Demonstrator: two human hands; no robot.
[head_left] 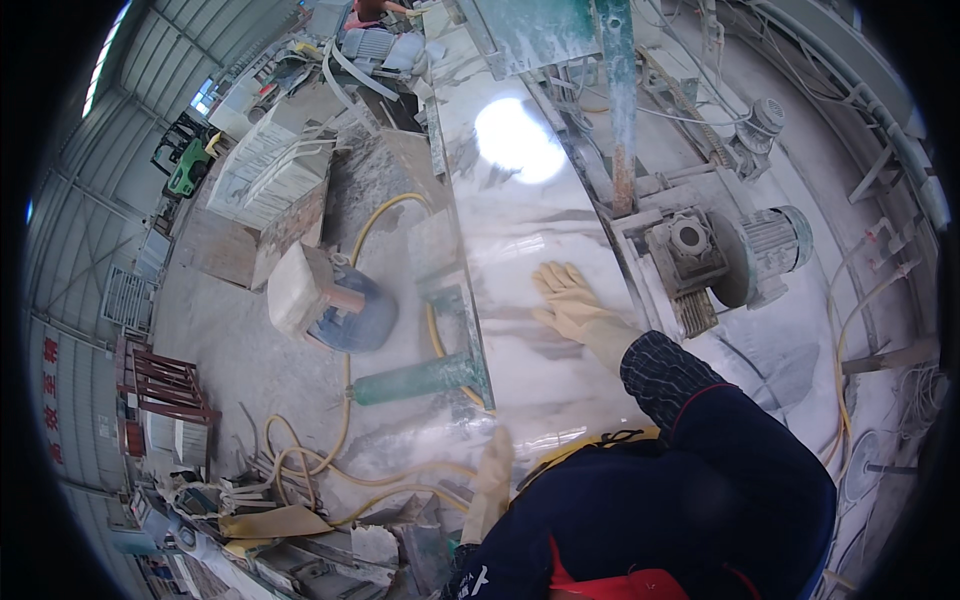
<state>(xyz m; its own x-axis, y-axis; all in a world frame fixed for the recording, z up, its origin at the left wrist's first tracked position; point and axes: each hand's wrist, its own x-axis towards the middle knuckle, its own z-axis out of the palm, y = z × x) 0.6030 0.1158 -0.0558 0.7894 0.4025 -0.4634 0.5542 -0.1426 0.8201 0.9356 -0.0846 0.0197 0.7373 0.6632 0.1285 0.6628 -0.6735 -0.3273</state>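
Note:
A long, wet, polished marble slab [520, 230] lies on a machine bed in front of me. My right hand [566, 300], in a pale yellow rubber glove, lies flat on the slab with its fingers spread and holds nothing. My left hand [493, 468], also gloved, rests at the slab's near left edge; it is blurred and nothing shows in it. Dark blue sleeves and a yellow apron edge cover my arms and chest at the bottom.
A grey electric motor and gearbox [735, 255] stand right of the slab beside a rusty green rail [620, 110]. Yellow hoses [345, 400] curl over the dusty floor at left, near a blue drum [355, 315], stone blocks [270, 170] and a green forklift [188, 160].

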